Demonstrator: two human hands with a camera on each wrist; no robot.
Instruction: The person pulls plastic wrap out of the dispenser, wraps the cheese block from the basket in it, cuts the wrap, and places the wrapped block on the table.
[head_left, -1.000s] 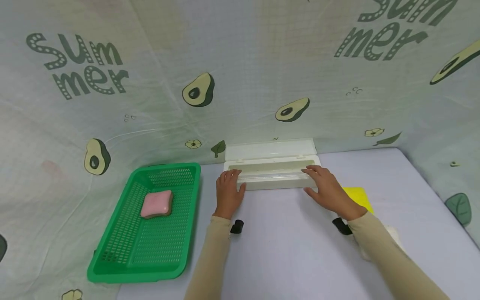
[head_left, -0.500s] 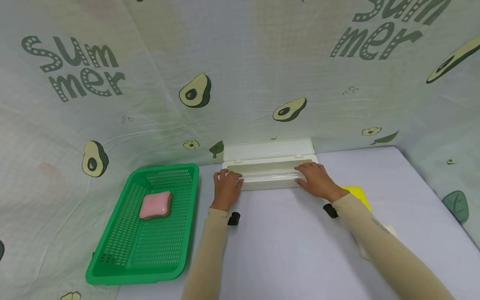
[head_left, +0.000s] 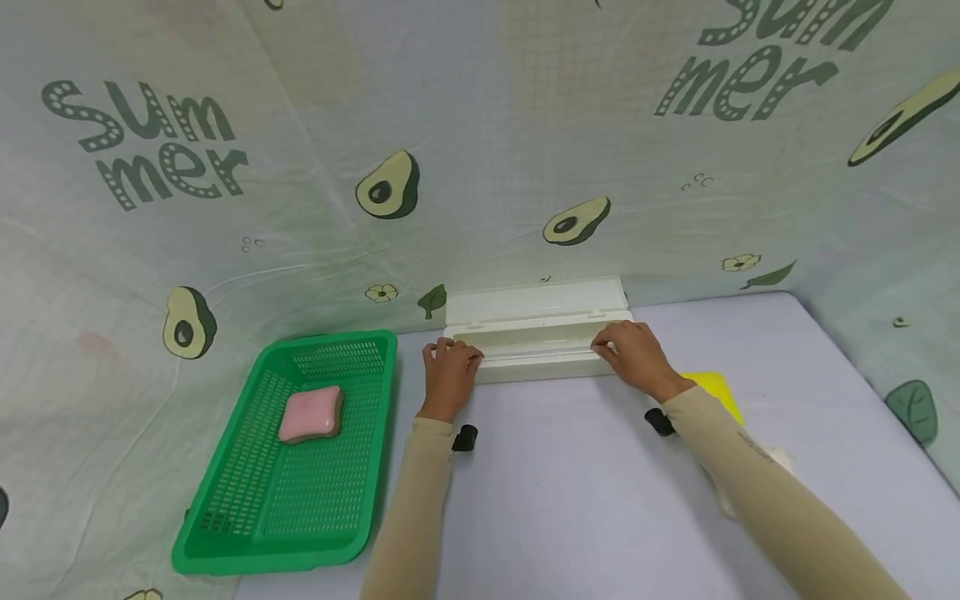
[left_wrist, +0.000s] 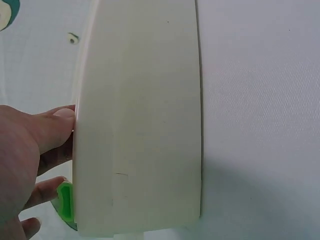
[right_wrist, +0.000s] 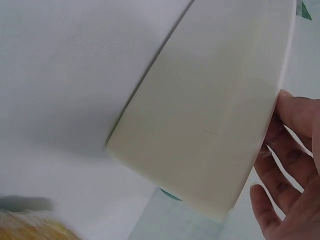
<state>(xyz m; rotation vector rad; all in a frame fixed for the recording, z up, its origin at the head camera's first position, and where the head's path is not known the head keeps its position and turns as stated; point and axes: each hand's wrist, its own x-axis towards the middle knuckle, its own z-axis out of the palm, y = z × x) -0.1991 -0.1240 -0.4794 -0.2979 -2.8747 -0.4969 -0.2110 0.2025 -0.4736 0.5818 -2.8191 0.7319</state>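
Observation:
A long white cling film dispenser (head_left: 542, 367) lies at the back of the table, its lid (head_left: 536, 301) raised against the cloth backdrop. My left hand (head_left: 450, 377) is at the left end of its front edge, thumb and forefinger pinched together there. In the left wrist view a small green piece (left_wrist: 65, 201) shows at that end, near the lower fingers. My right hand (head_left: 636, 358) pinches at the right part of the same edge. Thin clear film (right_wrist: 267, 149) glints among its fingers in the right wrist view; the film at the left fingertips is hidden.
A green plastic basket (head_left: 381, 417) stands on the left with a pink-topped, brown-sided block (head_left: 311, 413) inside. Right of the right hand, a yellow flat thing (head_left: 715, 393) shows partly behind the forearm, with a whitish thing (head_left: 780, 458) nearer. The printed cloth backdrop (head_left: 480, 167) rises behind the table.
My right hand has shifted left along the front edge and its thumb and fingers have closed together. My left hand has moved slightly left, its thumb and forefinger coming together at the edge.

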